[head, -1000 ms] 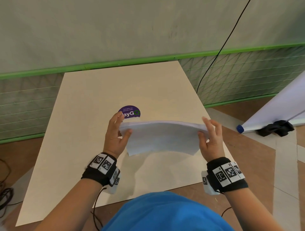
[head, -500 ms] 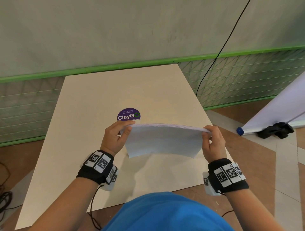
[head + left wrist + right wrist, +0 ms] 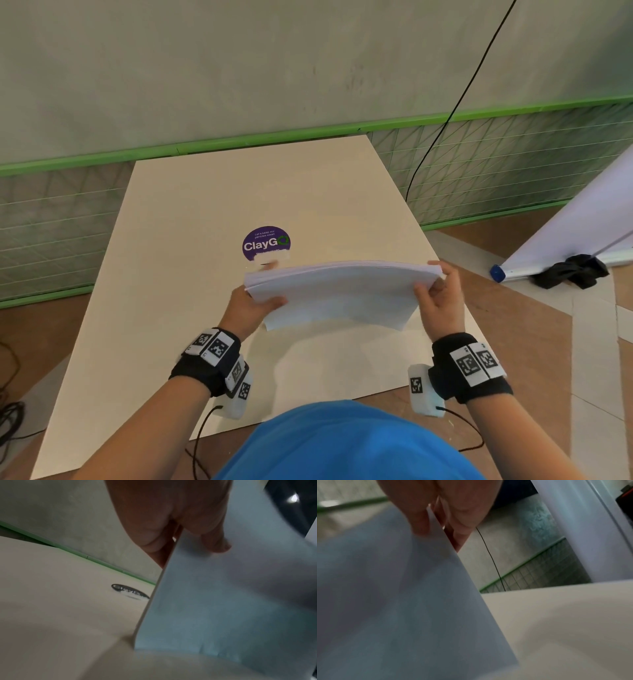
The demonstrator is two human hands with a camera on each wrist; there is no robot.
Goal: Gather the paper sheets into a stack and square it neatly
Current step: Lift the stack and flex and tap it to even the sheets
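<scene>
A stack of white paper sheets (image 3: 342, 294) stands on its long edge on the cream table (image 3: 171, 274), tilted toward me and bowed. My left hand (image 3: 253, 299) grips its left end, thumb on the near face. My right hand (image 3: 436, 298) grips its right end, fingers curled over the top edge. In the left wrist view the paper stack (image 3: 231, 601) meets the table at its lower corner, with my thumb on its face. In the right wrist view the paper stack (image 3: 393, 601) fills the left side, my right hand's fingers (image 3: 423, 520) pinching its upper edge.
A round purple ClayGo sticker (image 3: 266, 243) lies on the table just behind the sheets. A black cable (image 3: 445, 120) hangs down the wall at the right. A white roll-up banner base (image 3: 548, 267) with a black cloth (image 3: 568, 270) lies on the floor to the right.
The stack has dropped a little toward me and onto the table, uncovering the whole sticker. Both hands have closed tighter on its ends, and the left thumb has moved onto the near face.
</scene>
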